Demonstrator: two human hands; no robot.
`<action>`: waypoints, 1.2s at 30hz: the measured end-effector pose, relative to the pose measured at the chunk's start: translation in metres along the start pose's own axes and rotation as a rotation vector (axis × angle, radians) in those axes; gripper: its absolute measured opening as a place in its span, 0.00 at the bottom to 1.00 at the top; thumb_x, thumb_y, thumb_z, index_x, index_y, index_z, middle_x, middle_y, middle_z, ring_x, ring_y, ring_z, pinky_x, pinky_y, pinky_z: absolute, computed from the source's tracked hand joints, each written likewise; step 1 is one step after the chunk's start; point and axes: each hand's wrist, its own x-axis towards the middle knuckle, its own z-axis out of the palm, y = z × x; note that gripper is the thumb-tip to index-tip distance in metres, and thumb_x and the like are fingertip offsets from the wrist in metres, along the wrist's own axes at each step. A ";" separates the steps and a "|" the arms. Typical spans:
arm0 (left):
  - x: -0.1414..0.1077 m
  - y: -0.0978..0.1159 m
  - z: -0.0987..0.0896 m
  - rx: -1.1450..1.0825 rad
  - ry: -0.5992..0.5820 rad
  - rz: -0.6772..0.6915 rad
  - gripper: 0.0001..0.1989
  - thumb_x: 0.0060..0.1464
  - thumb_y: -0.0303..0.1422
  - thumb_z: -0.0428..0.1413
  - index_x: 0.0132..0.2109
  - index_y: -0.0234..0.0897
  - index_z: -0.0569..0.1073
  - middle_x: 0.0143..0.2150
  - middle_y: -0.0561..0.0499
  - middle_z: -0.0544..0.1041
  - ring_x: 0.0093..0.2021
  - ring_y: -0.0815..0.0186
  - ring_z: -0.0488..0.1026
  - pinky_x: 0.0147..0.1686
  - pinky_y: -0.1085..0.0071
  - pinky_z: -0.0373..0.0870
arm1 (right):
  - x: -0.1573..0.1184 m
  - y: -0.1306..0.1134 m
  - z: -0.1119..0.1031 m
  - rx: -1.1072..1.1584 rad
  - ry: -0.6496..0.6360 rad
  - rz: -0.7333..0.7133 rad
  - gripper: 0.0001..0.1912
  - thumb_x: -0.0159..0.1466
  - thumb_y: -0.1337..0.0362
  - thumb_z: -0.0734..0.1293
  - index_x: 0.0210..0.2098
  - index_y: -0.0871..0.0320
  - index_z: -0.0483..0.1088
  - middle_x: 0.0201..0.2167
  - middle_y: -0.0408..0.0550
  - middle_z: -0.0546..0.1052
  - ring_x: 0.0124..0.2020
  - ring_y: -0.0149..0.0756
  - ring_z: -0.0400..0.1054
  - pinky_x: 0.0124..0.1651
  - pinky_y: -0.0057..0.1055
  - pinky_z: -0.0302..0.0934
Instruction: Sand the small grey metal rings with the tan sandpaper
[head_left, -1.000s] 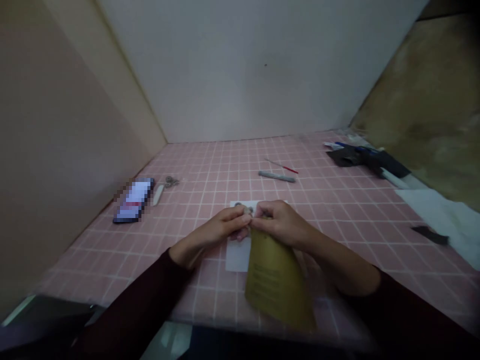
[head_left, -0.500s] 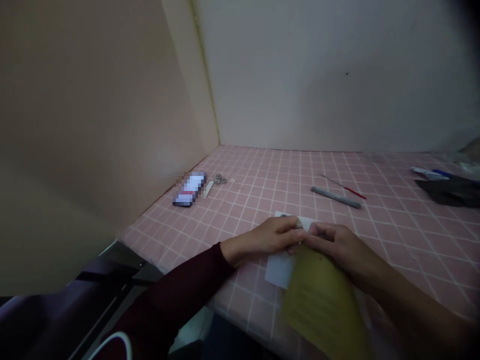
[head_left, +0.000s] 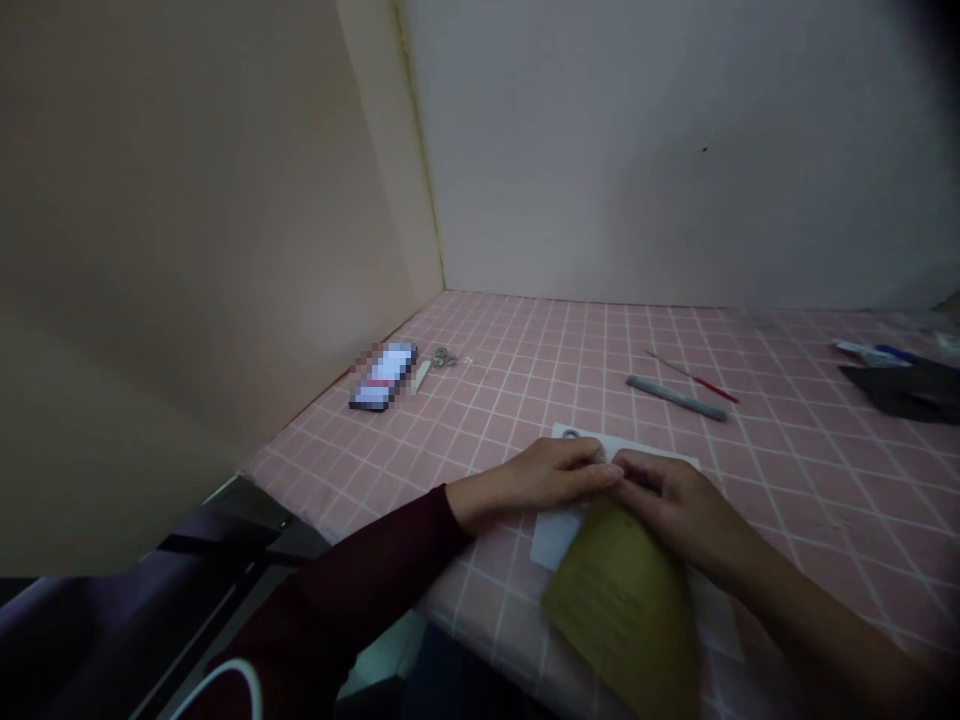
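Swung a bit left at its bottom, the yellow-brown card [head_left: 626, 600] runs longways from above the white paper [head_left: 555, 540] past its near edge, top pinched by the nearer right hand [head_left: 673, 492], the left hand [head_left: 556, 474] close beside, its grip too hidden to tell.

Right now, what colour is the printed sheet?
The printed sheet is olive-yellow in the head view.

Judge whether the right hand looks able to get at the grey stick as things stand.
Probably yes: only paper and tablecloth show between the right hand and the grey stick, though its fingers seem to hold the yellow sheet.
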 end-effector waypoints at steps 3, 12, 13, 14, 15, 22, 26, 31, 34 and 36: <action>0.000 -0.002 0.001 0.010 0.048 0.038 0.15 0.62 0.43 0.54 0.34 0.38 0.65 0.30 0.55 0.66 0.31 0.69 0.62 0.30 0.72 0.59 | 0.000 0.000 0.002 0.165 -0.030 0.103 0.18 0.57 0.49 0.69 0.24 0.56 0.65 0.23 0.42 0.65 0.26 0.33 0.58 0.31 0.32 0.52; 0.001 -0.002 0.001 0.078 0.129 0.077 0.10 0.64 0.39 0.52 0.36 0.38 0.67 0.33 0.54 0.68 0.34 0.67 0.65 0.34 0.70 0.62 | -0.001 0.000 0.001 0.451 -0.074 0.241 0.17 0.56 0.49 0.72 0.28 0.57 0.71 0.25 0.44 0.70 0.25 0.32 0.62 0.29 0.30 0.56; 0.001 -0.002 0.001 0.037 0.133 0.076 0.10 0.64 0.39 0.52 0.37 0.38 0.67 0.33 0.53 0.68 0.34 0.67 0.65 0.34 0.70 0.62 | -0.001 0.000 0.000 0.445 -0.075 0.223 0.16 0.56 0.50 0.72 0.28 0.57 0.71 0.26 0.44 0.71 0.25 0.32 0.62 0.29 0.30 0.56; 0.001 -0.002 0.001 -0.004 0.131 0.075 0.10 0.64 0.39 0.52 0.38 0.38 0.68 0.33 0.53 0.69 0.34 0.68 0.66 0.34 0.71 0.62 | -0.001 -0.001 -0.001 0.433 -0.082 0.209 0.15 0.56 0.51 0.73 0.29 0.56 0.71 0.26 0.44 0.71 0.26 0.33 0.63 0.29 0.30 0.57; 0.000 -0.001 0.001 -0.041 0.127 0.077 0.09 0.64 0.39 0.53 0.40 0.38 0.68 0.33 0.54 0.68 0.33 0.68 0.65 0.33 0.71 0.62 | -0.001 -0.001 -0.002 0.418 -0.088 0.197 0.15 0.56 0.51 0.73 0.29 0.56 0.71 0.27 0.45 0.72 0.27 0.33 0.64 0.29 0.31 0.58; -0.002 0.001 0.002 -0.102 0.116 0.120 0.11 0.65 0.41 0.52 0.40 0.38 0.68 0.30 0.55 0.66 0.30 0.70 0.62 0.31 0.72 0.60 | 0.001 0.007 -0.003 0.384 -0.070 0.213 0.17 0.55 0.50 0.74 0.29 0.56 0.69 0.28 0.45 0.73 0.29 0.36 0.67 0.31 0.31 0.60; -0.003 0.000 0.000 -0.079 0.068 0.113 0.10 0.64 0.41 0.53 0.44 0.38 0.69 0.30 0.55 0.67 0.30 0.69 0.63 0.31 0.72 0.60 | 0.002 0.009 -0.004 0.429 -0.038 0.242 0.19 0.53 0.51 0.76 0.28 0.56 0.67 0.25 0.41 0.70 0.26 0.30 0.62 0.28 0.28 0.55; -0.004 -0.001 -0.003 -0.145 -0.033 0.109 0.13 0.63 0.42 0.55 0.47 0.38 0.68 0.30 0.55 0.68 0.29 0.70 0.65 0.30 0.73 0.60 | 0.000 0.005 -0.007 0.481 -0.078 0.263 0.21 0.52 0.49 0.75 0.27 0.56 0.65 0.24 0.42 0.69 0.24 0.30 0.61 0.27 0.28 0.54; -0.002 -0.001 -0.004 -0.294 -0.100 0.063 0.16 0.60 0.45 0.58 0.42 0.38 0.66 0.28 0.56 0.68 0.27 0.70 0.67 0.28 0.72 0.62 | -0.001 0.002 -0.007 0.459 -0.128 0.259 0.19 0.53 0.50 0.75 0.27 0.56 0.65 0.25 0.43 0.72 0.26 0.32 0.63 0.28 0.30 0.55; -0.001 -0.002 -0.005 -0.342 -0.130 0.025 0.18 0.59 0.47 0.58 0.39 0.37 0.66 0.26 0.55 0.70 0.26 0.70 0.68 0.28 0.72 0.63 | -0.002 0.000 -0.008 0.342 -0.087 0.190 0.17 0.55 0.52 0.73 0.26 0.55 0.65 0.26 0.44 0.73 0.27 0.35 0.65 0.29 0.31 0.56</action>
